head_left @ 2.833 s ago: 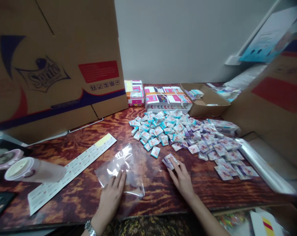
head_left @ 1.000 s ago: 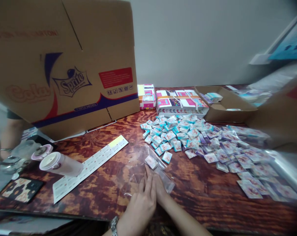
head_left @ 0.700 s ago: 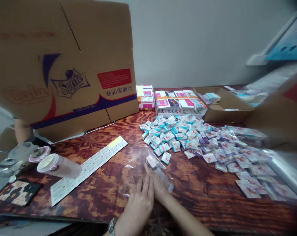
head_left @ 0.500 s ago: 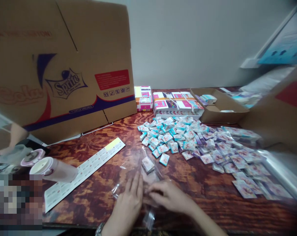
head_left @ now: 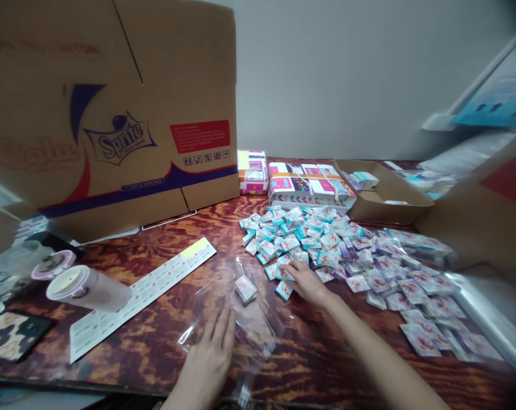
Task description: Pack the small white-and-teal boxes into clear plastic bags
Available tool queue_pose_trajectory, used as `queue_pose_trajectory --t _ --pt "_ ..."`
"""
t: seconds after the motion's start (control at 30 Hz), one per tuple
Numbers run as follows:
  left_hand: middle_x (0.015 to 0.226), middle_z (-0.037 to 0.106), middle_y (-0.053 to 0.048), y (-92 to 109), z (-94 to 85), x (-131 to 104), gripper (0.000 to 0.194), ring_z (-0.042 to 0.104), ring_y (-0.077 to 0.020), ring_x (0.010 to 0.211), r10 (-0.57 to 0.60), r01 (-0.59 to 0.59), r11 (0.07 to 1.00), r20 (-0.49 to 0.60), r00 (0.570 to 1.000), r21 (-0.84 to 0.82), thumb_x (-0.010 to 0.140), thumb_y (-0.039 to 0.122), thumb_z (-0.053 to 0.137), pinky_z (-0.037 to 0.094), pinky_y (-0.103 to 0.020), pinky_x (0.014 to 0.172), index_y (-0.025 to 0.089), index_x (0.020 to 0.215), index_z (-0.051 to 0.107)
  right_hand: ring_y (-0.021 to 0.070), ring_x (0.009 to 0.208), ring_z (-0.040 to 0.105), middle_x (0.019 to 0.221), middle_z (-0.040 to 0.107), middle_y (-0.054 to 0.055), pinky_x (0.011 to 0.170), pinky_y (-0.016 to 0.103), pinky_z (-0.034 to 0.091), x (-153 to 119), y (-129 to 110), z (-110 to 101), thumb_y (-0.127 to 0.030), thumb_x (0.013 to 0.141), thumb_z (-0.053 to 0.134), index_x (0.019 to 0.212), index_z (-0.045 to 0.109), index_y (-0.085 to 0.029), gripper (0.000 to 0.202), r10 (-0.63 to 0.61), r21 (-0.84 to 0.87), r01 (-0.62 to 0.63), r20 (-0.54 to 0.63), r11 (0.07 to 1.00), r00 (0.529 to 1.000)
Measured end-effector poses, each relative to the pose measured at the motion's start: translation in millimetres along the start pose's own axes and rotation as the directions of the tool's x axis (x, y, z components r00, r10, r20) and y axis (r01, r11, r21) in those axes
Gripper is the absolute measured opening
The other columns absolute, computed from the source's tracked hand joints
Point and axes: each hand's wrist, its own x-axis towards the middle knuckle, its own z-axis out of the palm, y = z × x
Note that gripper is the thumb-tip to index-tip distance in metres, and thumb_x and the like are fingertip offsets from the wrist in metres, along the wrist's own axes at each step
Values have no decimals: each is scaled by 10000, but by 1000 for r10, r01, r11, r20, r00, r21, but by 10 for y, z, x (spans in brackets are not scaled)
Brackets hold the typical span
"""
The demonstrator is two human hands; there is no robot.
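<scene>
My left hand (head_left: pixel 211 347) lies flat with fingers stretched out on a clear plastic bag (head_left: pixel 264 319). Inside or on top of that bag rests a little stack of small boxes (head_left: pixel 245 289); I cannot tell which. At the near edge of a heap of small white and blue boxes (head_left: pixel 290 242) with a hand print, my right hand (head_left: pixel 307 283) has its fingers closed on one small box (head_left: pixel 285 273). Just below those fingers lies another small box (head_left: pixel 284 290).
Flat purple-and-white packets (head_left: pixel 412 287) spread rightward beside a plastic roll (head_left: pixel 488 319). A sticker sheet (head_left: pixel 155 293) lies under a tumbler (head_left: pixel 91 289). A phone (head_left: pixel 16 336) is at left. Behind stand a large carton (head_left: pixel 155 188), wrapped bundles (head_left: pixel 311 185) and an open cardboard tray (head_left: pixel 394 210).
My right hand has moved from the plastic bag forward and right to the heap, closing on a small box. My left hand stays flat on the bag, shifted slightly left in view.
</scene>
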Motion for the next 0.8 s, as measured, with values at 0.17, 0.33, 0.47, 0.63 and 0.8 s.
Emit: queue_pose_trajectory --t 0.17,0.33,0.47,0.63,0.8 --pt "1326 491 -80 15 -3 -10 563 452 -226 1195 -9 9 1000 0 1000 -28 746 -14 387 492 -268 795 180 1263 493 195 1036 487 1143 509 105 887 303 407 -143 0 -178 -99 799 459 1285 432 -194 496 -207 71 202 74 977 976" --pt "1334 482 -67 8 5 -31 565 441 -207 1198 -4 3 999 -6 1000 -49 755 14 404 453 -278 869 203 1283 468 220 1060 469 1132 554 100 896 343 394 -142 -91 -99 -42 737 452 1164 516 -181 454 -267 -83 291 217 953 939" --pt "1327 490 -48 -15 3 -51 563 454 -211 1183 -24 24 998 -2 1000 -59 765 23 416 458 -275 843 265 1269 479 246 1007 486 1057 570 121 851 344 411 -116 -118 -119 -150 702 555 1126 513 -136 426 -189 -103 217 234 971 954" --pt "1315 504 -39 -20 -14 -46 493 468 -218 1173 -27 28 996 13 1000 -90 783 56 456 470 -250 803 308 1197 542 238 1054 463 1127 545 115 888 344 382 147 -144 -230 -190 774 512 1261 426 -145 496 -155 -97 166 116 981 981" --pt "1299 525 -31 -9 -23 -26 468 480 -218 1170 -54 52 993 -16 998 -109 787 74 472 494 -230 763 279 1200 549 232 1014 485 1117 564 115 878 349 381 369 -183 -148 -137 804 475 1210 496 -159 408 -220 -175 256 200 951 955"
